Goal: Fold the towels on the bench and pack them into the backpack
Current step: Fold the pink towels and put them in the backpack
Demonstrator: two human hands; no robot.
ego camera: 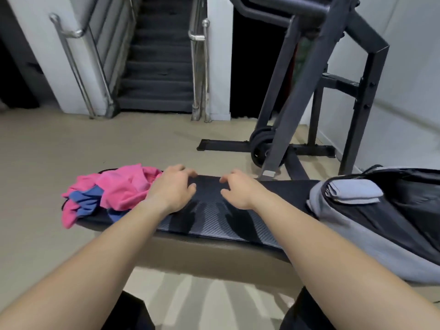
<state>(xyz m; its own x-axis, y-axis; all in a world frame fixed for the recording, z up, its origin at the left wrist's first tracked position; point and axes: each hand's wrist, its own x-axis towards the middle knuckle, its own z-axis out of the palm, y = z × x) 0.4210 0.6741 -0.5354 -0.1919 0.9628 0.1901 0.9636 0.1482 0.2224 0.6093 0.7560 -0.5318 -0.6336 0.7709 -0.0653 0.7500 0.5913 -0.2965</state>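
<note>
A black padded bench [209, 217] runs across the view. On its left end lies a crumpled heap: a pink towel [123, 186] over a blue towel [87, 201]. At the right end a grey and black backpack [371, 225] lies open, with a folded grey towel [354, 192] resting in its mouth. My left hand [173, 189] hovers palm down over the bench, right beside the pink towel, fingers apart and holding nothing. My right hand [238, 191] hovers over the bare middle of the bench, fingers spread, also holding nothing.
A dark steel weight rack [321, 91] with plates [262, 148] at its foot stands behind the bench on the right. A staircase [157, 67] with metal handrails rises at the back. Beige floor [71, 144] lies around the bench.
</note>
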